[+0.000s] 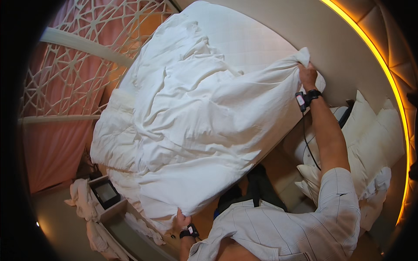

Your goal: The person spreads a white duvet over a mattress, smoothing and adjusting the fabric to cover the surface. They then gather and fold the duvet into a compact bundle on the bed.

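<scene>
A large, rumpled white duvet [187,104] spreads over most of the bed, with deep folds running across it. My right hand [308,76] is closed round a bunched corner of it near the bed's right edge, the arm stretched far out. Down at the near left, my left hand [183,219] grips another edge of the same duvet. Between my two hands the cloth is pulled fairly taut along the near side. Smooth white sheet [244,37] shows at the far end of the mattress. Each wrist wears a black strap with a small device.
White pillows [370,130] are piled at the right, beside a curved padded wall with a glowing strip [398,104]. A lattice screen [78,74] and pink curtain [52,152] stand at the left. Cloths hang over a shelf unit [114,211] at the lower left.
</scene>
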Demonstrator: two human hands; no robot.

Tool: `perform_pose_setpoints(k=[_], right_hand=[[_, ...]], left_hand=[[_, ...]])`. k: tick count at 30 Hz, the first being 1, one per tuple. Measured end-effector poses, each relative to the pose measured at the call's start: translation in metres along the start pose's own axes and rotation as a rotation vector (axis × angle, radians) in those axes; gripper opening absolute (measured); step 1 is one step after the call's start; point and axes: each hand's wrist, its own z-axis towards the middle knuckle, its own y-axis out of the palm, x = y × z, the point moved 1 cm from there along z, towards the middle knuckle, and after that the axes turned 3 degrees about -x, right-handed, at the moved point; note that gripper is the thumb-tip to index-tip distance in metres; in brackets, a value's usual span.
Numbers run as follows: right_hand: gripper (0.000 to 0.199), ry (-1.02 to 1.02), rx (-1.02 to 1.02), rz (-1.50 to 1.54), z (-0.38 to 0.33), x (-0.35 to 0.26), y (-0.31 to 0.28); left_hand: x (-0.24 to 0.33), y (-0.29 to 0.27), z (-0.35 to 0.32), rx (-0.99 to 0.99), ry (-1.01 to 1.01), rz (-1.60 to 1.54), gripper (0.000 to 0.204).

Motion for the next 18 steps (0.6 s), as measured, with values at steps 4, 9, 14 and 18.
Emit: perform_pose_setpoints(k=[4, 9, 14, 18], right_hand=[[0.038, 0.255, -0.153, -0.142, -0.045, 0.1, -0.033], [0.071, 0.122, -0.275, -0.244, -0.178, 0.077, 0.062], [0.044, 0.072, -0.762, -0.098, -0.394, 0.044, 0.058], [0.04, -0.176, -1.108, -0.064, -0.561, -0.028, 0.053]], left_hand=[[-0.109, -0.042, -0.046, 0.075, -0.307, -0.367, 0.049], [-0.084, -0.058, -0.008, 0.374, -0.209, -0.326, 0.053], [-0.126, -0.088, -0.025, 0.308, -0.356, -0.224, 0.053], [-0.11, -0.092, -0.053, 0.035, -0.476, 0.015, 0.048]])
